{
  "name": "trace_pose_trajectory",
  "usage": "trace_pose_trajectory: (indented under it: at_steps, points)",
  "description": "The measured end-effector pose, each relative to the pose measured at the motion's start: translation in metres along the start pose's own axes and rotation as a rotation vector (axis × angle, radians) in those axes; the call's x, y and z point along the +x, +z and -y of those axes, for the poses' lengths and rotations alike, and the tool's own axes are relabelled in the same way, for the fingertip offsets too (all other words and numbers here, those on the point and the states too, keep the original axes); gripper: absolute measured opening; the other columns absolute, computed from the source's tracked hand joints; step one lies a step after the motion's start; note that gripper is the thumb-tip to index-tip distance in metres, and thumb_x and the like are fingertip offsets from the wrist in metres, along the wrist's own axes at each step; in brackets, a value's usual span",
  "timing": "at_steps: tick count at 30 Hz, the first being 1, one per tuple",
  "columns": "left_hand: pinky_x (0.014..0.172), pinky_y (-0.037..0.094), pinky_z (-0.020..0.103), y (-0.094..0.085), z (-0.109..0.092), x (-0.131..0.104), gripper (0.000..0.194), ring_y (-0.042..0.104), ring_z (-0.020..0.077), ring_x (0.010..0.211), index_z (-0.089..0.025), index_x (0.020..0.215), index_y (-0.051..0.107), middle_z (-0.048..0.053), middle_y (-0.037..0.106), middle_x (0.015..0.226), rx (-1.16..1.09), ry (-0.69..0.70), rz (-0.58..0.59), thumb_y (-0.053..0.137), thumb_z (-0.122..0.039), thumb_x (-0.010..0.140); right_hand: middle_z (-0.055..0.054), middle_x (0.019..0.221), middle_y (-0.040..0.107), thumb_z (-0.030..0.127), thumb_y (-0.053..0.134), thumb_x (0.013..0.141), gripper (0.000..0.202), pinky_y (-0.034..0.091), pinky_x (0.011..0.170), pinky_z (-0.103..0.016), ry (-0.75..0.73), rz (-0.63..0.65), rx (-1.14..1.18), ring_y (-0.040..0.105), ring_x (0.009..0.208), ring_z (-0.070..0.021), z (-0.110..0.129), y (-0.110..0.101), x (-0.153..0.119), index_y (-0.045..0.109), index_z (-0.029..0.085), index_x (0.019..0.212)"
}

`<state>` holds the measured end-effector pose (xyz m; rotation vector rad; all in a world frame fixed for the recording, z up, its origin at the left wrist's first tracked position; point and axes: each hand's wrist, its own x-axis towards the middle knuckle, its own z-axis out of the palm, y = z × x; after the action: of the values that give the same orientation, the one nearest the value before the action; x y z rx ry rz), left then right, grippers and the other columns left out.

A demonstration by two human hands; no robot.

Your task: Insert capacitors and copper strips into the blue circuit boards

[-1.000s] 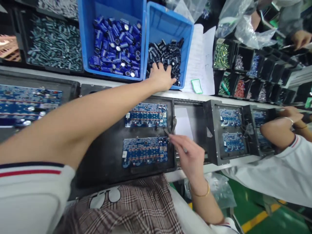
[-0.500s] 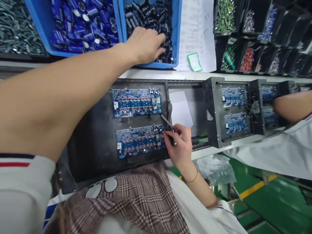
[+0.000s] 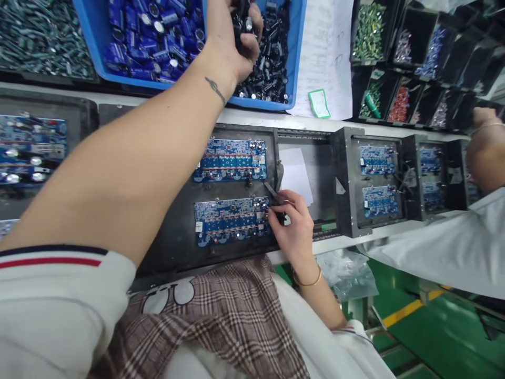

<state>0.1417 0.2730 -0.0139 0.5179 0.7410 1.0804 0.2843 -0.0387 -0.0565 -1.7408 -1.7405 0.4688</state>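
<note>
My left hand (image 3: 246,45) is raised over the blue bin (image 3: 294,79) of small black cylindrical capacitors (image 3: 272,66). Its fingers curl around several of these capacitors, one showing a shiny end. Beside the right edge of the lower blue circuit board (image 3: 232,221), my right hand (image 3: 294,223) is closed in a pinch. A thin grey metal strip (image 3: 272,191) sticks out up-left by these fingers; whether they hold it I cannot tell. The upper circuit board (image 3: 234,160) lies in the same black carrier (image 3: 169,237), partly behind my left forearm.
Another blue bin (image 3: 89,42) holds large blue capacitors (image 3: 145,47). Black part bins (image 3: 398,105) stand at the upper right. More carriers with boards (image 3: 379,160) line the track on the right, where a co-worker's arm (image 3: 487,152) reaches in. Boards with capacitors (image 3: 33,150) lie at far left.
My left hand has lifted and turned from among the black capacitors, now showing several in its fingers. A carrier with filled boards shows at left. The co-worker's arm has moved up toward the bins.
</note>
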Motion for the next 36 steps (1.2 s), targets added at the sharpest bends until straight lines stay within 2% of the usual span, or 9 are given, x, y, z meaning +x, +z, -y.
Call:
trace_pose_trajectory:
  at_steps: [4, 7, 10, 13, 17, 20, 24, 28, 36]
  points:
    - [0.053, 0.017, 0.008, 0.004, -0.009, -0.024, 0.054, 0.047, -0.0020, 0.060, -0.011, 0.076, 0.054, -0.006, 0.058, 0.069, -0.284, -0.073, 0.094, 0.013, -0.034, 0.103, -0.010, 0.116, 0.064, 0.012, 0.061, 0.085, 0.011, 0.054, 0.097, -0.039, -0.010, -0.002, -0.018, 0.063, 0.110, -0.0199, 0.000, 0.000, 0.000, 0.065, 0.021, 0.081]
    - [0.058, 0.015, 0.011, 0.009, -0.021, -0.053, 0.069, 0.048, -0.0027, 0.058, -0.004, 0.075, 0.056, -0.001, 0.054, 0.078, -0.327, -0.116, 0.168, -0.003, -0.034, 0.095, -0.011, 0.114, 0.064, 0.013, 0.061, 0.084, 0.010, 0.053, 0.097, -0.039, -0.013, -0.029, -0.054, 0.064, 0.109, -0.0202, 0.000, 0.003, 0.000, 0.065, 0.021, 0.079]
    - [0.060, 0.015, 0.012, 0.007, -0.030, -0.095, 0.055, 0.049, -0.0036, 0.054, 0.000, 0.091, 0.060, -0.002, 0.052, 0.078, -0.173, -0.157, 0.182, 0.012, -0.027, 0.100, -0.010, 0.113, 0.065, 0.013, 0.060, 0.084, 0.011, 0.054, 0.094, -0.040, 0.004, -0.055, -0.086, 0.064, 0.108, -0.0210, 0.001, 0.007, 0.000, 0.063, 0.022, 0.077]
    - [0.055, 0.018, 0.007, -0.005, -0.027, -0.145, 0.035, 0.046, -0.0028, 0.047, -0.007, 0.117, 0.058, -0.004, 0.052, 0.070, 0.088, -0.187, 0.162, 0.029, -0.015, 0.098, -0.010, 0.113, 0.065, 0.012, 0.061, 0.082, 0.011, 0.054, 0.093, -0.039, 0.014, -0.037, -0.100, 0.064, 0.107, -0.0216, 0.003, 0.006, 0.000, 0.062, 0.021, 0.075]
    - [0.037, 0.016, 0.007, -0.029, -0.010, -0.205, 0.026, 0.044, 0.0020, 0.039, -0.007, 0.103, 0.060, 0.001, 0.057, 0.064, 0.141, -0.331, 0.004, 0.037, -0.012, 0.093, -0.009, 0.114, 0.064, 0.011, 0.062, 0.081, 0.012, 0.054, 0.093, -0.038, 0.003, 0.007, -0.086, 0.064, 0.108, -0.0210, 0.002, 0.002, 0.001, 0.062, 0.021, 0.075]
    - [0.029, 0.016, 0.011, -0.042, 0.006, -0.234, 0.020, 0.044, 0.0043, 0.036, -0.008, 0.090, 0.063, 0.004, 0.061, 0.065, 0.080, -0.446, -0.082, 0.044, -0.016, 0.090, -0.009, 0.114, 0.064, 0.012, 0.062, 0.082, 0.011, 0.053, 0.093, -0.038, -0.008, 0.013, -0.097, 0.064, 0.107, -0.0205, 0.001, 0.002, 0.001, 0.062, 0.021, 0.076]
    - [0.028, 0.022, 0.014, -0.048, 0.030, -0.255, 0.015, 0.043, 0.0042, 0.035, -0.010, 0.090, 0.064, 0.008, 0.069, 0.076, 0.005, -0.536, -0.145, 0.051, -0.017, 0.087, -0.009, 0.114, 0.064, 0.013, 0.061, 0.083, 0.010, 0.053, 0.093, -0.038, -0.010, 0.009, -0.127, 0.063, 0.107, -0.0205, 0.002, 0.005, 0.001, 0.062, 0.021, 0.077]
    - [0.030, 0.024, 0.013, -0.049, 0.055, -0.264, 0.013, 0.046, 0.0031, 0.039, -0.013, 0.095, 0.066, 0.007, 0.070, 0.087, 0.020, -0.556, -0.100, 0.057, -0.017, 0.086, -0.008, 0.112, 0.065, 0.013, 0.061, 0.083, 0.011, 0.053, 0.092, -0.039, -0.009, 0.009, -0.149, 0.063, 0.106, -0.0208, 0.005, 0.007, 0.000, 0.061, 0.021, 0.076]
    - [0.029, 0.030, 0.014, -0.046, 0.077, -0.273, 0.028, 0.051, 0.0088, 0.044, -0.020, 0.104, 0.066, 0.000, 0.062, 0.070, 0.514, -0.456, -0.052, 0.071, -0.037, 0.082, -0.009, 0.115, 0.066, 0.015, 0.059, 0.087, 0.011, 0.054, 0.091, -0.041, 0.006, 0.040, -0.183, 0.063, 0.106, -0.0220, 0.008, 0.006, -0.002, 0.067, 0.021, 0.081]
